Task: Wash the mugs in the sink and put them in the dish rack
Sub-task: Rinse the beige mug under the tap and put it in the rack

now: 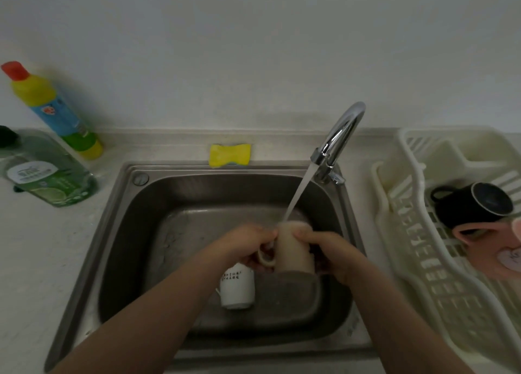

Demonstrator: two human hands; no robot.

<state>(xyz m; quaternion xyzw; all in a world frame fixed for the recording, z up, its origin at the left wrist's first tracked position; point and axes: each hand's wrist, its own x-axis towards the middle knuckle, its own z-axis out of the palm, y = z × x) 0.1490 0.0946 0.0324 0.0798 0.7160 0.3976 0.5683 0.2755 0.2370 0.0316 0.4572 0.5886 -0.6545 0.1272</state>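
The beige mug (pixel 293 249) is held over the sink (pixel 121 232) under the stream from the faucet (pixel 341 131), tipped so that the water strikes its far end; which end that is, base or mouth, I cannot tell through the blur. The left hand (pixel 251 247) curls round the handle side, and the right hand (pixel 329 254) clasps the body, probably to turn it beneath the flow for rinsing. A white mug (pixel 236 286) with dark lettering lies on its side on the basin floor just below the left hand, seemingly awaiting its wash. To the right, the cream dish rack (pixel 423 261) on the table (pixel 42 261) holds a black mug (pixel 473 204) and a pink mug (pixel 490 249), touching; slots nearer the sink stand free. The sink's right rim and the rack's raised edge lie between. A yellow sponge (pixel 229 155) sits behind the basin.
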